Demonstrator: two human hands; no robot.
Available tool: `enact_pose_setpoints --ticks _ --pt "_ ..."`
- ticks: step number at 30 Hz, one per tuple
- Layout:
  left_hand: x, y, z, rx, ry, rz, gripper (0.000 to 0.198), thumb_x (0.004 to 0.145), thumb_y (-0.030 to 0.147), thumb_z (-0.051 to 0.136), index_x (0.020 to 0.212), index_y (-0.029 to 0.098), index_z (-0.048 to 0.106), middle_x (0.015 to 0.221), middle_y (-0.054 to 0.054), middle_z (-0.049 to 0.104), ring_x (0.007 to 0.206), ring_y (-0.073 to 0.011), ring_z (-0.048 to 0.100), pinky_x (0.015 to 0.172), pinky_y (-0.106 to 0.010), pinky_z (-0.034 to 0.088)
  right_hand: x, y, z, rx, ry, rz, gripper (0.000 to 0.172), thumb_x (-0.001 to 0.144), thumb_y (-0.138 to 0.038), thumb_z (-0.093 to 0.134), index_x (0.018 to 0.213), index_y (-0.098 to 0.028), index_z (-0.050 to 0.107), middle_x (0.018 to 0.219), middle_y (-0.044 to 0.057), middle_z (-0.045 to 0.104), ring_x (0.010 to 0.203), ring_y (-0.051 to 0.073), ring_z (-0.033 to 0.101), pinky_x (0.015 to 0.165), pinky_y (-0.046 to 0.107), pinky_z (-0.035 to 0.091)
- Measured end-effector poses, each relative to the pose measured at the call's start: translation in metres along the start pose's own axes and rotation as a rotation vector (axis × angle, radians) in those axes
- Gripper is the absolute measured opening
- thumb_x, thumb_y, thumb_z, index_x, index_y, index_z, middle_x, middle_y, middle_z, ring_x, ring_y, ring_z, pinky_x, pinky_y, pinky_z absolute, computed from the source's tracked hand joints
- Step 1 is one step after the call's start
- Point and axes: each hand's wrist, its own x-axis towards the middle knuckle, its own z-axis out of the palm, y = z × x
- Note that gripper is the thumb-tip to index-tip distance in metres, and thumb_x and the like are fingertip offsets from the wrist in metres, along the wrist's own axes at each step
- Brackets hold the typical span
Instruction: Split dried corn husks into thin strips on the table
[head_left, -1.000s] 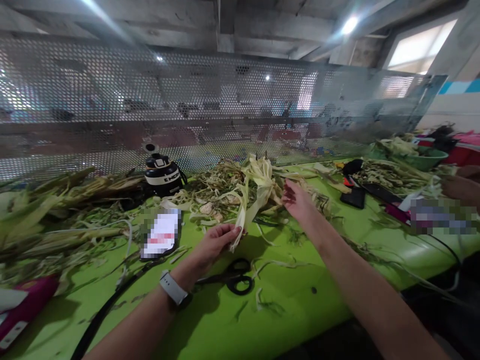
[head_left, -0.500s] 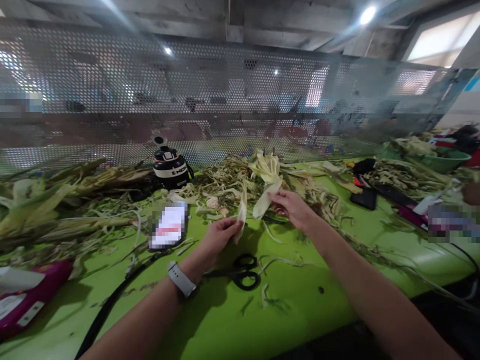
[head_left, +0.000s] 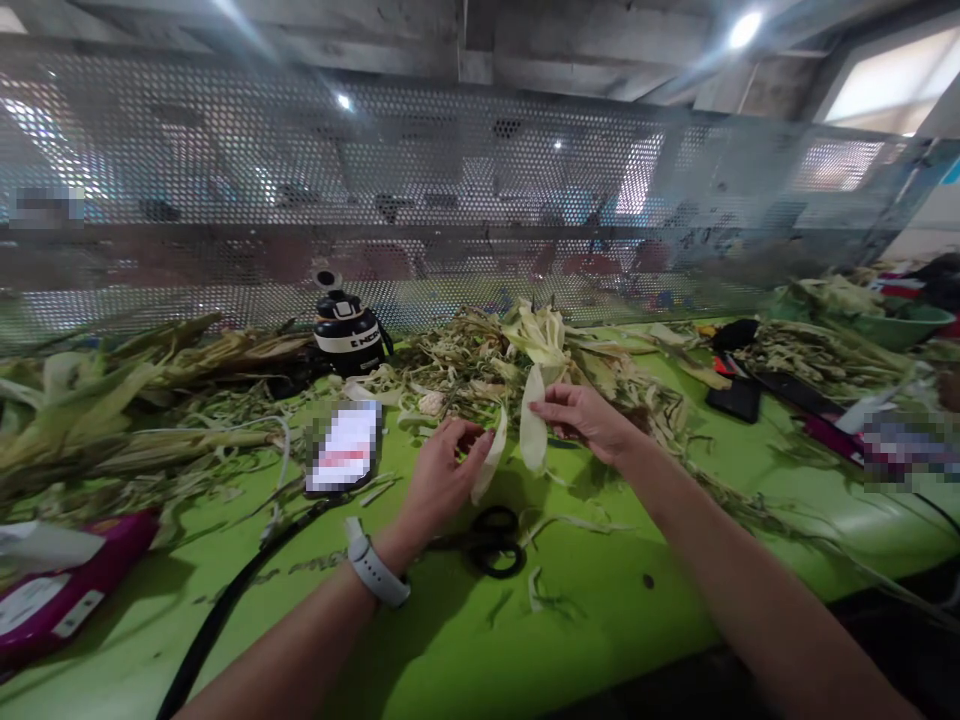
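Note:
My left hand (head_left: 441,478), with a white watch on the wrist, pinches a pale corn husk strip (head_left: 487,468) that hangs down from its fingertips. My right hand (head_left: 587,419) pinches a second, wider husk piece (head_left: 532,425) just to the right of it. Both hands hover over the green table (head_left: 585,620), close together. Black scissors (head_left: 491,543) lie on the table right under my hands. Behind them is a heap of pale husks (head_left: 536,345).
A black and white bottle (head_left: 349,335) stands at the back. A phone (head_left: 345,460) and a black cable (head_left: 217,620) lie left of my hands. Corn stalks (head_left: 135,400) are piled on the left, a pink packet (head_left: 60,590) near the left edge. A perforated metal screen (head_left: 450,200) closes the far side.
My right hand pulled a husk piece out of the heap and drew it toward me. My left hand rose a little with its strip, so the hands are closer together.

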Motion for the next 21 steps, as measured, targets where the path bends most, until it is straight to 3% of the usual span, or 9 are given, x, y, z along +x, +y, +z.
enact_pose_setpoints --ticks 3,6,14,21 --pt "-0.002 0.008 0.006 -0.391 -0.193 -0.109 0.034 0.07 0.04 0.064 0.093 0.016 0.057 0.085 -0.004 0.061 0.076 -0.0143 0.055 0.067 -0.026 0.042 0.0 0.004 0.007 -0.045 -0.063 0.015 0.03 0.061 -0.035 0.076 0.068 -0.014 0.057 0.055 -0.006 0.05 0.042 0.002 0.041 0.039 0.016 0.024" --pt "-0.004 0.009 0.01 -0.561 -0.231 -0.194 0.031 0.063 0.038 0.072 0.077 0.015 0.056 0.068 0.002 0.056 0.062 -0.0088 0.05 0.059 -0.022 0.04 -0.003 0.007 0.013 -0.046 -0.136 0.03 0.031 0.063 -0.036 0.075 0.072 -0.014 0.055 0.056 -0.006 0.05 0.043 0.002 0.041 0.039 0.017 0.025" --pt "-0.004 0.007 0.008 -0.634 -0.205 -0.248 0.033 0.061 0.039 0.074 0.071 0.013 0.055 0.062 0.004 0.054 0.056 -0.0055 0.045 0.053 -0.018 0.034 -0.007 0.006 0.016 -0.042 -0.229 0.065 0.036 0.061 -0.032 0.077 0.082 -0.014 0.054 0.069 -0.003 0.058 0.046 0.003 0.044 0.038 0.016 0.028" --pt "-0.003 0.003 0.01 -0.607 -0.152 -0.234 0.032 0.063 0.04 0.072 0.07 0.014 0.054 0.059 0.005 0.052 0.054 -0.006 0.044 0.052 -0.019 0.036 -0.005 0.005 0.012 -0.039 -0.2 0.058 0.038 0.058 -0.033 0.078 0.068 -0.017 0.045 0.048 -0.01 0.045 0.036 0.002 0.037 0.034 0.015 0.026"
